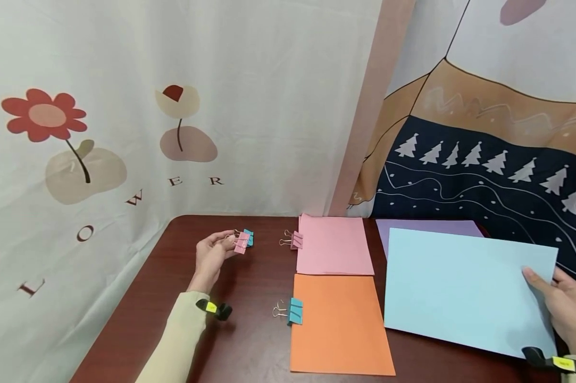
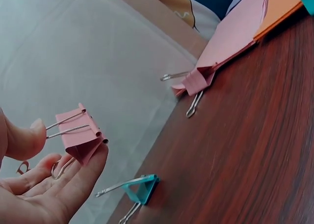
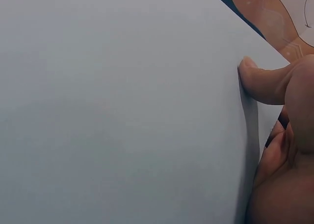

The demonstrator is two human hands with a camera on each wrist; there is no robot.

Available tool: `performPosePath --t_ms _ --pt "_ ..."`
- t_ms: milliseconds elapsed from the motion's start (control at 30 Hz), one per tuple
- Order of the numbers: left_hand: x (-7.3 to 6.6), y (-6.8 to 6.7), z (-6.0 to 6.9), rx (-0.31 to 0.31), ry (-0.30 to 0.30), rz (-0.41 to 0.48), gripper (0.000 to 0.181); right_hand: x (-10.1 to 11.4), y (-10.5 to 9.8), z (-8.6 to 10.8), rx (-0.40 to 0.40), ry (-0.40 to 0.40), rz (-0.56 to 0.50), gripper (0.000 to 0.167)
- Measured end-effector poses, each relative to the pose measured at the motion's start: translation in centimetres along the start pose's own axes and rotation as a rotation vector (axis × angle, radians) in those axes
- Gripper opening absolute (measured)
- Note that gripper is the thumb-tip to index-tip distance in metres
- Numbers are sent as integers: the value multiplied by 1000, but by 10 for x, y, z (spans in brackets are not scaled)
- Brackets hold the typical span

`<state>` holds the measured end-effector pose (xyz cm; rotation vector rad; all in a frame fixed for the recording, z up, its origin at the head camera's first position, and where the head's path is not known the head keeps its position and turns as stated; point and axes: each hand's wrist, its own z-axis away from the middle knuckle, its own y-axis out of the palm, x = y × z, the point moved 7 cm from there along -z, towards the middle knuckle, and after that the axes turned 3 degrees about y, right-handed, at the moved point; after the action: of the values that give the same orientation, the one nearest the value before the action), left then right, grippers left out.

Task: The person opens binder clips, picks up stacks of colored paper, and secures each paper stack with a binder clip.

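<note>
My left hand pinches a pink binder clip by its wire handles, thumb on one side and fingers on the other. Just past it, a loose teal binder clip stands on the table. At the right, my right hand grips the edge of a light blue paper sheet or stack, with the thumb on top and the fingers behind. The blue paper is tilted and partly covers purple paper; how many blue sheets there are, I cannot tell.
Pink paper lies at the table's back, with another pink binder clip on its left edge. Orange paper lies in front of it, clipped at the left by a teal binder clip. Printed curtains hang behind the table.
</note>
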<state>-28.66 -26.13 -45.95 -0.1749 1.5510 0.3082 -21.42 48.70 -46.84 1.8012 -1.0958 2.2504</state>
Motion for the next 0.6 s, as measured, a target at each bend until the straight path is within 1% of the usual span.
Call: performPosePath --t_ms 67,167,267,400,500,600 --pt "-2 3 2 -9 12 20 35 3 2 0 -1 26 30 57" --pt "-5 7 4 -24 29 35 33 8 7 2 8 50 20 58" --pt "-6 10 5 -47 33 32 32 14 13 4 22 50 -15 60" --pt "-6 14 6 -62 35 28 30 23 20 7 44 38 -40 63" --pt "-6 19 7 -63 34 29 29 27 26 9 64 29 -82 61" --pt "-7 24 8 -67 32 36 27 32 32 13 118 17 -149 49"
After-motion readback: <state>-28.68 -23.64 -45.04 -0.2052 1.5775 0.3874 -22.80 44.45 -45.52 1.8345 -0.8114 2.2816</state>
